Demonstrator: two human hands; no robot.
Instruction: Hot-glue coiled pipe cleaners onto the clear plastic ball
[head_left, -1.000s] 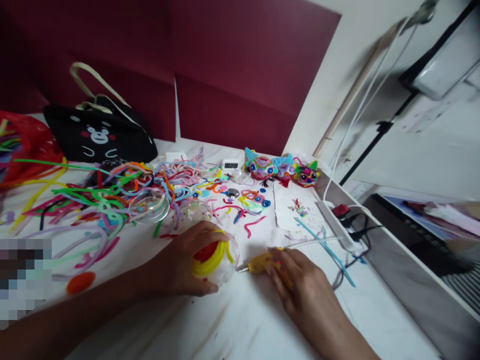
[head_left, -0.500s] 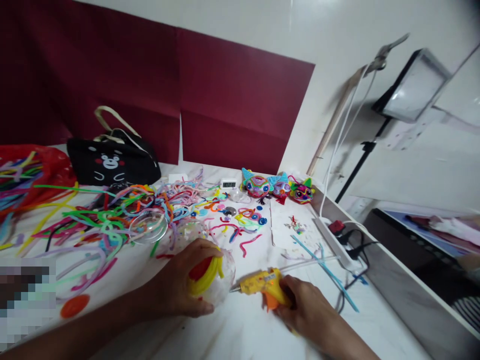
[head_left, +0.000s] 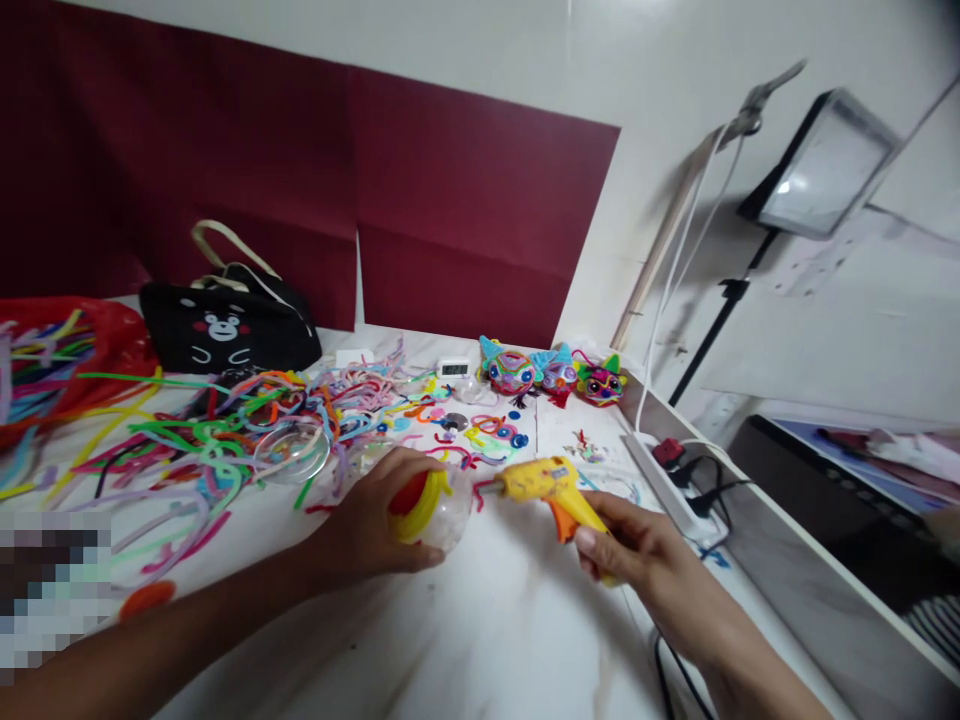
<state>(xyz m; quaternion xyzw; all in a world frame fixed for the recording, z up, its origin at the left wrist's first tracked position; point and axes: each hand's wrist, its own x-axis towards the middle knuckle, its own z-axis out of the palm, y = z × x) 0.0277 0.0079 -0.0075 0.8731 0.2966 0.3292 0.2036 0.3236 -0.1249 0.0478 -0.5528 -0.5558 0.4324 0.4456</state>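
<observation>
At the center of the frame, the left hand (head_left: pixel 379 515) is curled around a clear ball (head_left: pixel 456 512) with red and yellow pieces on its left side. Right of it, the right hand (head_left: pixel 645 545) grips the handle of a yellow glue gun (head_left: pixel 541 480), whose nozzle points left toward the ball, near it but apart. Both are above the white surface (head_left: pixel 480 650).

A tangle of colorful pipe cleaners (head_left: pixel 217 440) spreads across the left of the frame, beside a clear dish (head_left: pixel 292 452). A black bag (head_left: pixel 225 325) sits behind them, with a red plastic bag (head_left: pixel 124 345) at the left edge. Three decorated figures (head_left: pixel 514 372) stand in a row above the glue gun, right of a small digital clock (head_left: pixel 454 369). A white power strip (head_left: pixel 671 495) lies at right, plugs in it.
</observation>
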